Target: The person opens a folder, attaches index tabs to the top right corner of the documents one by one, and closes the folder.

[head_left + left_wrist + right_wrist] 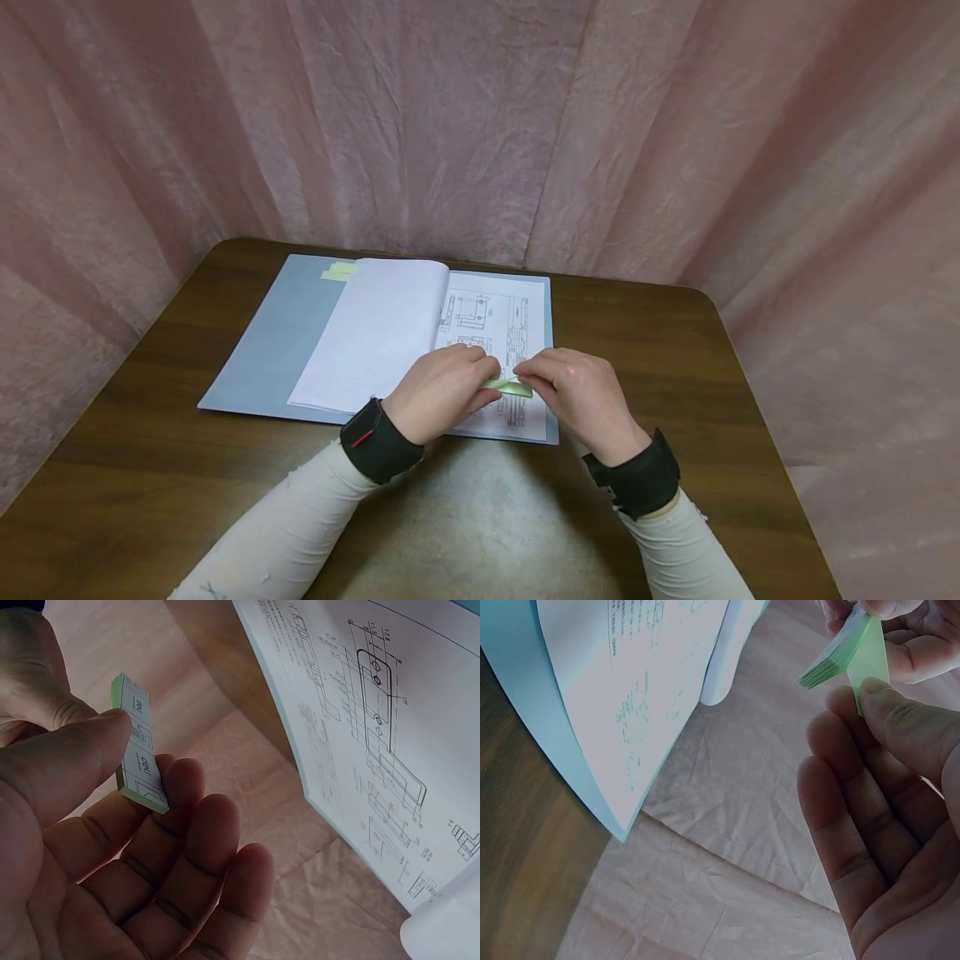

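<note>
A small pad of pale green sticky notes [142,750] is pinched between the thumb and fingers of my left hand [444,390]. The pad's underside has printing on it in the left wrist view. My right hand [583,398] pinches the end of the top sticky note [870,664], which is lifted away from the stack at that end. Both hands are over a page with technical drawings [498,304], on the right side of an open light blue folder [258,354].
White sheets [375,325] are folded over to the left, curving at the folder's middle. Pale green sticky notes [339,271] stick out at their upper left. The folder lies on a dark brown wooden table [652,358], with a pink curtain [480,125] behind.
</note>
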The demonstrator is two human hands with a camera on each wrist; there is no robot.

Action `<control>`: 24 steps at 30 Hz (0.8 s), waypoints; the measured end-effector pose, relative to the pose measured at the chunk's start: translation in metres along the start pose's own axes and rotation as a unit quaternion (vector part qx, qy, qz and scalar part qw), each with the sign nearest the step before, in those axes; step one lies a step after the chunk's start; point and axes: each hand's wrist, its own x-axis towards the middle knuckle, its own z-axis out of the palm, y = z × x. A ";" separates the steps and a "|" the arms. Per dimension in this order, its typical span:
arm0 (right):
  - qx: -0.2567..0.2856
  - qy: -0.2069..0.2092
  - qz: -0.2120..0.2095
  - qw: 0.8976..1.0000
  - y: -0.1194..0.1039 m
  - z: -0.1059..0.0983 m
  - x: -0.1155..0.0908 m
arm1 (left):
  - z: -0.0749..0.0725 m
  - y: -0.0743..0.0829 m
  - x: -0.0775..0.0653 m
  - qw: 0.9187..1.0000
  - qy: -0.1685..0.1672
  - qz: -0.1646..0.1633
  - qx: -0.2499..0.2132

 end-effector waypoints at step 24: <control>0.016 0.007 0.011 1.000 0.000 -0.001 0.002 | -0.002 -0.001 0.001 1.000 -0.002 -0.001 -0.006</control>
